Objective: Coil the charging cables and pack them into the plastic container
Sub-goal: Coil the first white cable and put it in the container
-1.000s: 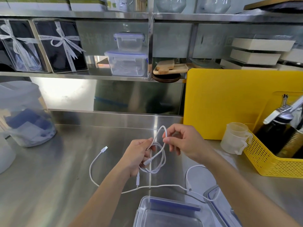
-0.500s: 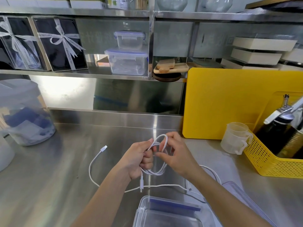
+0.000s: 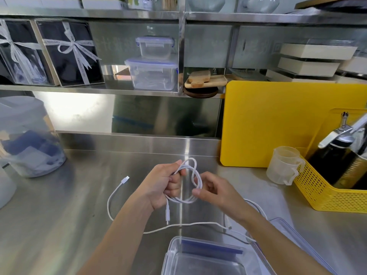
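My left hand [image 3: 164, 183] grips a small coil of white charging cable [image 3: 195, 176] above the steel counter. My right hand [image 3: 216, 190] pinches the right side of the same coil, with a strand running off under that wrist. One short plug end hangs down below my left hand. A second stretch of white cable [image 3: 111, 197] lies loose on the counter to the left, ending in a USB plug. The open clear plastic container [image 3: 170, 255] sits at the near edge, its lid [image 3: 282, 225] lying beside it on the right.
A yellow cutting board [image 3: 278, 124] leans at the back right. A yellow basket [image 3: 327, 195] with bottles and a plastic measuring cup [image 3: 282, 165] stand at the right. A large clear jar [image 3: 27, 139] stands at the left. Lidded containers [image 3: 153, 74] sit on the shelf.
My right hand has come down from the top of the loop to the coil's right side, laying another turn. The coil is tighter and has several strands.
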`<state>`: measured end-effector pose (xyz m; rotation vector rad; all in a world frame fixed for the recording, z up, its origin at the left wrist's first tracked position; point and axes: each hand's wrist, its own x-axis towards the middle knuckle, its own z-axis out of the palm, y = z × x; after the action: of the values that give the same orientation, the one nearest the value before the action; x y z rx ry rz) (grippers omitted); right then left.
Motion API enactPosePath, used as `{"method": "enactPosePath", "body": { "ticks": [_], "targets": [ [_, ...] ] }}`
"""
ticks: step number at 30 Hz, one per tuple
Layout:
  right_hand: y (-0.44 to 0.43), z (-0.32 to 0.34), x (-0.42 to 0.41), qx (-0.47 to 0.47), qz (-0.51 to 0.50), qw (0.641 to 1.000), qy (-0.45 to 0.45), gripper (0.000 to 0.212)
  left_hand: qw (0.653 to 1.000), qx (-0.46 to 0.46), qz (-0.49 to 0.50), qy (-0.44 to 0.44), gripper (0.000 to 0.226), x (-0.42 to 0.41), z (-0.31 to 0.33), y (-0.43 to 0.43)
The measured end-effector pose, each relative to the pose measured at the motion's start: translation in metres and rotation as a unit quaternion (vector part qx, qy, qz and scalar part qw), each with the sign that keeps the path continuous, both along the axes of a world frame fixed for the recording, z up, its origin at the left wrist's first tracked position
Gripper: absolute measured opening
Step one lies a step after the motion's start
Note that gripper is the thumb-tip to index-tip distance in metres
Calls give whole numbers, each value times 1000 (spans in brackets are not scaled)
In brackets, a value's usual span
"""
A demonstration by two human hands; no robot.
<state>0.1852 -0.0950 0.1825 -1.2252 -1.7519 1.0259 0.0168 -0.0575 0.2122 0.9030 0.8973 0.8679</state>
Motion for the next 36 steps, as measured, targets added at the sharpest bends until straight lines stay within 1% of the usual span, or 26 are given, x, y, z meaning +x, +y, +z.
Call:
{"method": "enactPosePath", "body": {
  "ticks": [1, 2, 5, 9, 14, 17, 18, 19, 20, 21, 22, 24, 27, 29, 30, 32, 34, 36],
  "targets": [
    [0, 0, 7, 12, -15, 1000, -8, 35, 1000, -5, 8, -4, 37, -4, 1, 2],
    [-1, 1, 15, 21, -26, 999, -13, 31, 1000, -11, 12, -5, 37, -6, 1, 3],
    [-3, 2, 31, 34, -31, 998, -41, 11, 1000, -17, 10, 7, 37, -6, 2, 2],
    [0, -1, 45, 42, -70, 992, -95, 25, 1000, -11, 8, 26, 37, 0, 1, -2],
    [0, -7, 55, 24, -63, 985, -161, 23, 999, -8, 23, 40, 37, 2, -2, -4],
    [3, -3, 54, -15, -52, 973, -223, 23, 998, 4, 40, 57, 38, 6, -4, -6],
    [2, 0, 51, -32, -39, 977, -205, 21, 997, 8, 44, 63, 39, 8, -4, -7],
    [1, 3, 47, -55, -19, 987, -147, 19, 997, 11, 46, 65, 39, 10, -6, -8],
    [-2, 6, 40, -82, 3, 994, -65, 19, 997, 15, 44, 67, 39, 14, -8, -10],
    [-5, 8, 31, -104, 20, 994, 12, 19, 997, 18, 41, 68, 39, 18, -10, -12],
    [-7, 8, 21, -107, 23, 992, 66, 20, 997, 18, 36, 66, 39, 22, -12, -14],
    [-7, 2, 3, -68, -21, 992, 101, 18, 999, 3, 24, 46, 39, 29, -15, -19],
    [-2, -6, -9, -3, -96, 990, 107, 22, 999, -53, -12, -1, 38, 28, -13, -23],
    [0, -8, -9, 17, -106, 992, 68, 25, 996, -68, -65, 5, 40, 19, -10, -22],
    [0, -9, -9, 23, -102, 994, 38, 25, 993, -73, -97, 16, 40, 14, -9, -21],
    [-1, -11, -7, 32, -98, 995, -5, 25, 984, -69, -147, 75, 36, 3, -9, -20],
    [-1, -9, -3, 42, -109, 993, -21, 25, 975, -53, -162, 140, 29, -5, -12, -19],
    [-1, -6, -1, 51, -97, 992, -61, 21, 971, -39, -163, 173, 29, -11, -14, -19]
  ]
}}
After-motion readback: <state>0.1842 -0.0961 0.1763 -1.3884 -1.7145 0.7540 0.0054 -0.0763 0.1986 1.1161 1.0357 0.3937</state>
